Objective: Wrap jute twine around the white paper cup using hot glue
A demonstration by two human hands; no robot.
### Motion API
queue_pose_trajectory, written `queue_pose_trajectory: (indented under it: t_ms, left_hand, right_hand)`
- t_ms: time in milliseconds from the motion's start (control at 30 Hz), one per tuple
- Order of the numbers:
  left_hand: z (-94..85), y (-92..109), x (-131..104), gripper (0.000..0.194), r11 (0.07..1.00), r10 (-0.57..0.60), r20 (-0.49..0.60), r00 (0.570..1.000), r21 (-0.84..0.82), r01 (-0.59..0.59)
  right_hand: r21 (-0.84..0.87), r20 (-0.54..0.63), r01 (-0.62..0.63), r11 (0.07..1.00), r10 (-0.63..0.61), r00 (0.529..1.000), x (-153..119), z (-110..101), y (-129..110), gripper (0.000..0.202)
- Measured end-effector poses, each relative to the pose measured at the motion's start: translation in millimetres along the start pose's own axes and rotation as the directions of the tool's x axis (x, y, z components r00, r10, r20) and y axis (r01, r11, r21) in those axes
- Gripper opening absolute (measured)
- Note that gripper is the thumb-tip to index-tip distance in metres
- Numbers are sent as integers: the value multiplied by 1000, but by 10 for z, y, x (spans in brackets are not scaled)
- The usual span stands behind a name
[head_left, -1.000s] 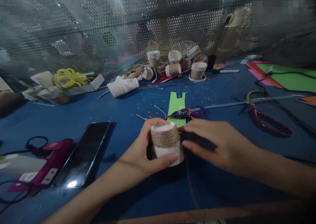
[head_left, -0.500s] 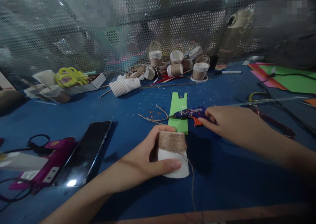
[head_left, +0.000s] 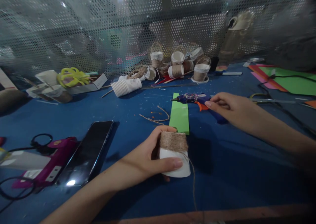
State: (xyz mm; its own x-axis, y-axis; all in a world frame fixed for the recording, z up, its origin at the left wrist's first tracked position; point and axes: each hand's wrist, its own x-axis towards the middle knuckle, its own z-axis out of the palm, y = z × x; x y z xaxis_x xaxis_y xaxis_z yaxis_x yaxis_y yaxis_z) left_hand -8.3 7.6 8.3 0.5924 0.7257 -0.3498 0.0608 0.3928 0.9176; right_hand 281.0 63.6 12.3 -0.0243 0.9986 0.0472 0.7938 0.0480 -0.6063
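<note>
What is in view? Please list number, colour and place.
Cup: 1, white with brown twine, front centre
Glue gun: 1, blue, right of centre
Card: 1, green, behind cup
Phone: 1, black, left
Power strip: 1, magenta, left
Bundle: 1, yellow, back left
Cup stack: 1, white, back
Baskets: several, brown-white, back centre
Bottle: 1, clear, back right
Marker: 1, white, back right
Paper sheets: several, multicoloured, far right
Table: 1, blue, beneath
Mesh screen: 1, grey, behind
Left hand: 1, around cup
Right hand: 1, on glue gun

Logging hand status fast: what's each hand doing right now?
Left hand: closed around the twine-wrapped cup.
Right hand: closed on the blue glue gun.
</note>
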Motion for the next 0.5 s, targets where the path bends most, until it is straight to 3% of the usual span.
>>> queue_pose_trajectory:
  t_ms: [100, 267, 500]
  left_hand:
    - [0, 22, 4, 63, 999, 43, -45, 998, -24, -44]
    - [22, 93, -3, 63, 985, 141, -257, 956, -59, -161]
    - [-16, 90, -9, 67, 959, 229, -402, 887, -63, -276]
  right_hand:
    - [199, 75, -51, 979, 37, 996, -3, -40, -92, 46]
    - [520, 204, -174, 836, 76, 976, -20, -1, -163, 46]
    - [642, 261, -239, 728, 85, 962, -80, 109, -197, 42]
